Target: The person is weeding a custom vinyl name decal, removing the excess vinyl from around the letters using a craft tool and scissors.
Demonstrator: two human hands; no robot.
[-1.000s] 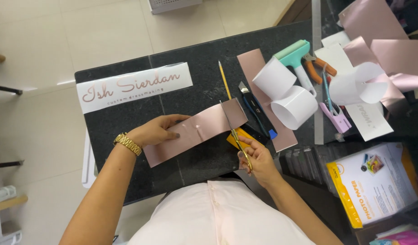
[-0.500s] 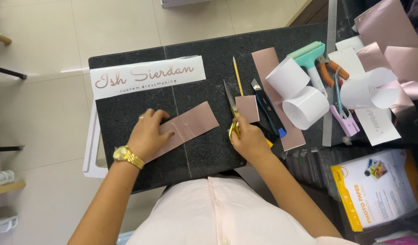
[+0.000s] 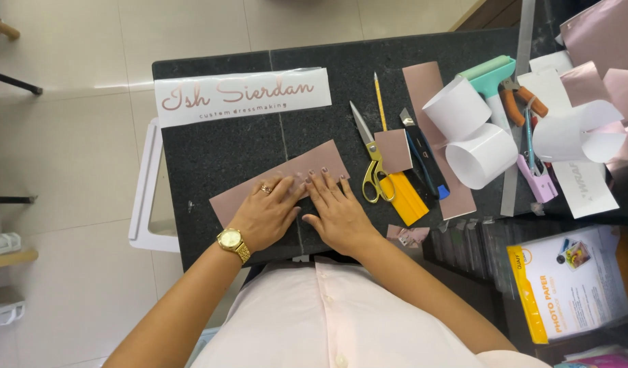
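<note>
A rose-gold vinyl strip (image 3: pixel 276 178) lies flat on the black stone table (image 3: pixel 218 146). My left hand (image 3: pixel 265 215), with a gold watch and a ring, rests palm down on the strip's near left part. Beside it, my right hand (image 3: pixel 336 212) presses flat on the strip's right part, fingers spread. Gold-handled scissors (image 3: pixel 370 160) lie on the table just right of my right hand, held by no hand. A small cut square of the same vinyl (image 3: pixel 393 150) sits next to them.
A long white lettered sticker strip (image 3: pixel 242 95) lies at the table's far side. To the right are a pencil (image 3: pixel 380 102), a yellow squeegee (image 3: pixel 406 197), a blue knife (image 3: pixel 426 163), curled white paper rolls (image 3: pixel 474 133), pliers (image 3: pixel 522 102) and a photo-paper pack (image 3: pixel 573 279).
My right hand put the scissors down and moved left onto the vinyl strip. The strip now lies flat under both palms, with the cut piece left beside the scissors.
</note>
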